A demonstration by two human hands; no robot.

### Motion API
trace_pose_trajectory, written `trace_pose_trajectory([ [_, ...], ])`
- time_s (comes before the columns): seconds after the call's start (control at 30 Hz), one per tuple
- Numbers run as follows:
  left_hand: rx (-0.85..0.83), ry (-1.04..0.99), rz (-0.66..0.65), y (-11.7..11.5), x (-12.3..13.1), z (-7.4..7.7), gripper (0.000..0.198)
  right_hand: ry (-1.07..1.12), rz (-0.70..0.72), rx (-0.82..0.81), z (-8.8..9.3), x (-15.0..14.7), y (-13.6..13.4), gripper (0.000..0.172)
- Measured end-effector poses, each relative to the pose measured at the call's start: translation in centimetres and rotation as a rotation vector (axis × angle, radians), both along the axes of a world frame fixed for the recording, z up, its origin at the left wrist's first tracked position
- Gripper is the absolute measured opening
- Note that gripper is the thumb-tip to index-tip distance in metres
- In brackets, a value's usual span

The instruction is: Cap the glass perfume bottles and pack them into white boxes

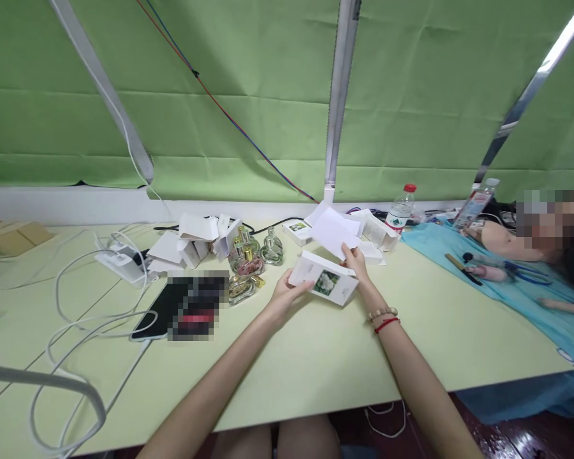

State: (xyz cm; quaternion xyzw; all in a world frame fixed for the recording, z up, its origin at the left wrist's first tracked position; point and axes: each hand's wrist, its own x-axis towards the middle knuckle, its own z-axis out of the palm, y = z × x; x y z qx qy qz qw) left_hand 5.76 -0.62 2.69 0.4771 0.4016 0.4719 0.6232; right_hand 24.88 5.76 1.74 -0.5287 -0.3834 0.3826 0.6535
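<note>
My left hand (pixel 286 294) is closed around the left end of a white box (pixel 302 273) with a white-flower picture on its front. My right hand (pixel 356 261), just beyond the box's right end, pinches a folded white paper insert (pixel 332 228) between thumb and fingers. The insert is raised above the box, apart from its middle. Left of the box, several glass perfume bottles (pixel 245 261) with gold-coloured tops stand together. A clear bottle (pixel 272 248) stands beside them, and another bottle (pixel 242 290) lies nearer to me.
Opened white cartons (pixel 198 228) are piled behind the bottles. Another flower-print box (pixel 297 231) lies behind my hands. A tablet (pixel 160 309) and looping white cables (pixel 57 319) occupy the left. To the right are a water bottle (pixel 400 210), a blue cloth (pixel 433 245) with tools, and another person's arm (pixel 500 237).
</note>
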Motion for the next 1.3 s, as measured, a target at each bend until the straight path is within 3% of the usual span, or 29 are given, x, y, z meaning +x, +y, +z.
trace_pose_trajectory([
  [0.1, -0.079, -0.089, 0.157, 0.5, -0.1, -0.4, 0.055, 0.093, 0.023, 0.076, 0.9, 0.5, -0.4, 0.042],
  [0.27, -0.033, -0.011, 0.319, 0.6, -0.1, -0.8, 0.071, 0.049, 0.362, -0.025, 2.3, 0.3, -2.0, 0.044],
  [0.37, 0.044, 0.017, 0.339, 0.6, -0.1, -0.6, 0.058, -0.044, 0.593, -0.118, 2.5, -0.1, -2.9, 0.061],
  [0.47, 0.029, 0.001, 0.357, 0.7, -0.3, -0.5, 0.047, -0.087, 0.704, -0.170, 2.3, -0.7, -3.4, 0.073],
  [0.57, -0.009, 0.000, 0.379, 0.9, -0.4, -0.6, 0.057, -0.141, 0.820, -0.208, 2.2, -1.2, -3.7, 0.069],
  [0.67, -0.031, 0.028, 0.418, 0.9, -0.2, -0.8, 0.067, -0.227, 0.994, -0.239, 2.3, -1.0, -3.6, 0.050],
  [0.73, -0.039, 0.047, 0.411, 0.9, -0.1, -0.9, 0.066, -0.267, 0.899, -0.240, 2.2, -0.2, -3.1, 0.044],
  [0.83, -0.046, 0.065, 0.372, 0.9, 0.0, -0.9, 0.059, -0.417, 0.384, -0.134, 1.2, 1.9, -1.8, 0.041],
  [0.9, -0.075, 0.046, 0.356, 0.9, 0.0, -0.9, 0.057, -0.644, -0.014, -0.056, 0.2, 3.6, -1.1, 0.044],
  [1.0, -0.124, -0.066, 0.294, 1.0, -0.1, -0.8, 0.051, -0.891, -0.374, -0.141, -1.2, 5.4, -0.6, 0.064],
  [1.07, -0.143, -0.142, 0.235, 0.9, -0.1, -0.6, 0.040, -0.927, -0.415, -0.271, -1.7, 5.9, -0.5, 0.077],
  [1.13, -0.172, -0.193, 0.201, 0.7, -0.1, -0.2, 0.032, -0.953, -0.355, -0.347, -2.0, 6.0, -0.6, 0.083],
  [1.3, -0.280, -0.340, 0.188, 0.4, 0.0, 0.9, 0.029, -0.988, -0.231, -0.243, -1.5, 5.3, -0.6, 0.057],
])
